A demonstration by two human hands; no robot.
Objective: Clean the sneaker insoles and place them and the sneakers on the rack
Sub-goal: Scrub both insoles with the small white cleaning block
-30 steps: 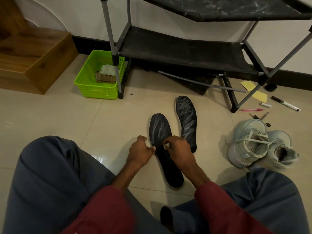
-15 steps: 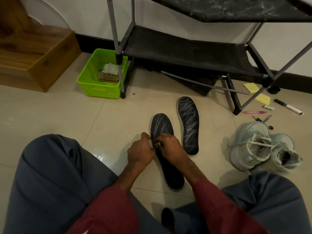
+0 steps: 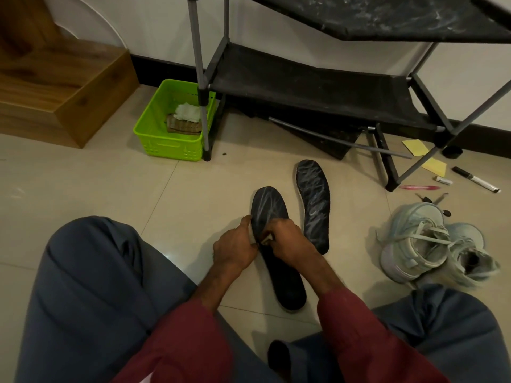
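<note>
The fingers of our right hand [image 3: 287, 239] are curled tight and pinch a small pale thing [image 3: 267, 239], pressing it on the near insole [image 3: 284, 277]. The fingers of our left hand [image 3: 235, 247] are curled too and hold that insole by its left edge. It lies flat on the floor [image 3: 138, 194] between our knees. The other insole [image 3: 313, 205], with white streaks on it, lies just beside it on the right. The two sneakers [image 3: 431, 244] sit farther right, touching each other. The rack [image 3: 304, 84] stands behind, with a green basket [image 3: 163, 145] by its leg.
</note>
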